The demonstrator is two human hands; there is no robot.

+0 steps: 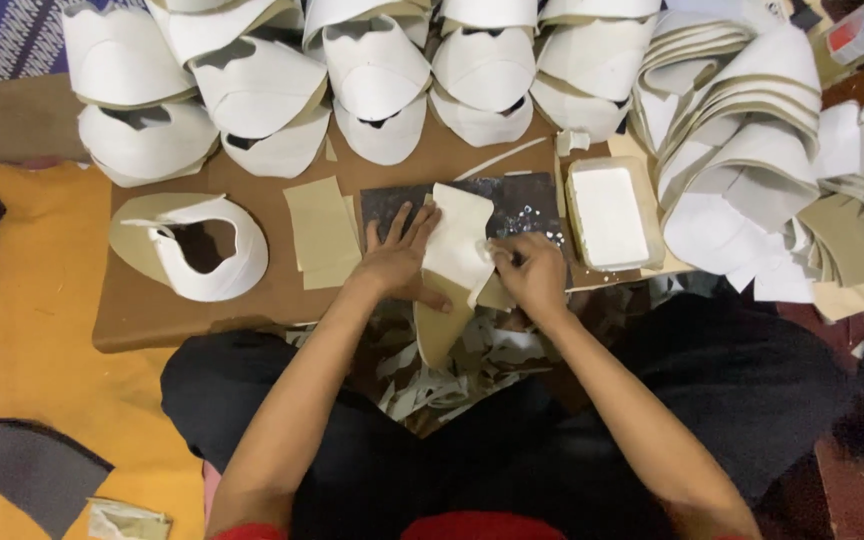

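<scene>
Pressed flat, our left hand [397, 262] pins a white shoe-upper piece [457, 245] with fingers spread apart; our right hand [532, 275] has its grip closed on the piece's right edge. It lies over a tan sole piece [439, 330] on a dark cutting plate [527, 200] at the near edge of the brown surface [152, 320]. Just right sits a tray of white paste [609, 215]; left, tan card pieces [320, 225] and a finished white upper [202, 245]. Stacked uppers [372, 80] line the far side.
</scene>
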